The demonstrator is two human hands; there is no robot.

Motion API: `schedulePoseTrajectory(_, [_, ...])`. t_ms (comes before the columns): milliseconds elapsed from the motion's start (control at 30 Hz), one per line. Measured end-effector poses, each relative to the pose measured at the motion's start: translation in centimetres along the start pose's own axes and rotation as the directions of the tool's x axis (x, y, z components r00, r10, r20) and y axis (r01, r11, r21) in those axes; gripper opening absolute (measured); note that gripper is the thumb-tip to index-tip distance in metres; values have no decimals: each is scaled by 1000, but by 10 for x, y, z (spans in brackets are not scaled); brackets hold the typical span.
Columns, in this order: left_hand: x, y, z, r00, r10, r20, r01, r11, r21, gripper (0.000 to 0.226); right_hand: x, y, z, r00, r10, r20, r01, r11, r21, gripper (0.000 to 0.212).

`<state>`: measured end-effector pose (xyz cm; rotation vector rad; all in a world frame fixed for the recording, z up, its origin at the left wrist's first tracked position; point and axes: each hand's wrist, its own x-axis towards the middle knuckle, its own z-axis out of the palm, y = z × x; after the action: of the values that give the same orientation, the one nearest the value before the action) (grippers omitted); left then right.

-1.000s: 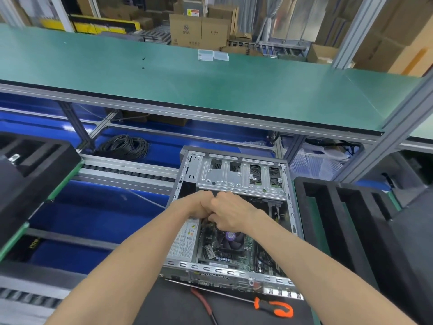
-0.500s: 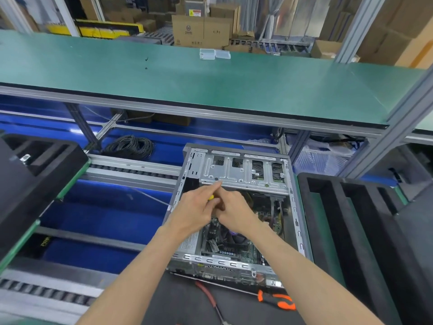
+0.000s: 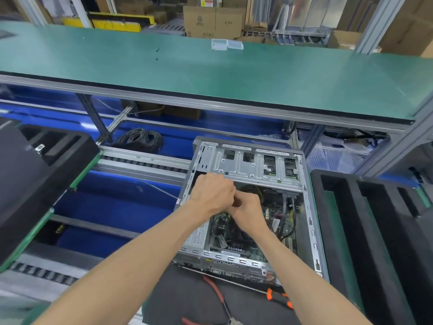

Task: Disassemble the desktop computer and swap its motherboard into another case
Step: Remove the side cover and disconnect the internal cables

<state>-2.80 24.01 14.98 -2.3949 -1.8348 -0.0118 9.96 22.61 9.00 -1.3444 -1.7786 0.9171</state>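
Our left hand [image 3: 212,192] and right hand [image 3: 248,211] met knuckle to knuckle inside the open computer case [image 3: 309,219], fingers curled; what they gripped we could not tell. The case, stamped grey sheet metal with a perforated drive cage [image 3: 255,167], lay on a dark mat, its green motherboard [image 3: 271,212] bare beneath our wrists. Black foam trays [image 3: 375,231] crowded its right edge; an orange-handled screwdriver [image 3: 280,297] and red pliers [image 3: 214,292] lay along its near rim.
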Motion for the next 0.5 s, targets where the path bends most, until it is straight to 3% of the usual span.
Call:
schedulePoseTrajectory(67, [1, 9, -3, 994, -112, 20, 112, 993, -26, 27, 0, 3, 1, 1000, 0, -18, 0, 999, -43, 35])
schedulePoseTrajectory(100, [1, 9, -3, 994, -104, 24, 104, 995, -6, 29, 1, 4, 2, 1000, 11, -12, -12, 998, -59, 32])
schedulePoseTrajectory(167, [1, -1, -5, 997, 77, -17, -75, 991, 108, 34, 1, 5, 2, 999, 41, 14, -40, 997, -63, 23])
schedulePoseTrajectory(267, [4, -24, -10, 895, 434, 101, -445, 862, 244, 34, 0, 7, 4, 998, 49, 50, -47, 998, -28, 12])
schedulePoseTrajectory(333, [6, -23, -10, 871, 465, 156, -491, 831, 263, 33, 0, 7, 6, 996, 49, 68, -48, 999, -7, 10])
schedulePoseTrajectory(367, [5, -16, -10, 907, 393, 149, -419, 876, 239, 30, 1, 8, 6, 996, 45, 72, -44, 999, -8, 11])
schedulePoseTrajectory(433, [7, 0, -12, 986, 119, 115, -135, 980, 143, 21, 2, 8, 7, 998, 17, 59, -16, 1000, -16, 22])
schedulePoseTrajectory(500, [6, 10, -15, 991, -103, 86, 99, 993, 59, 21, 2, 5, 8, 999, -14, 30, 15, 1000, -26, 41])
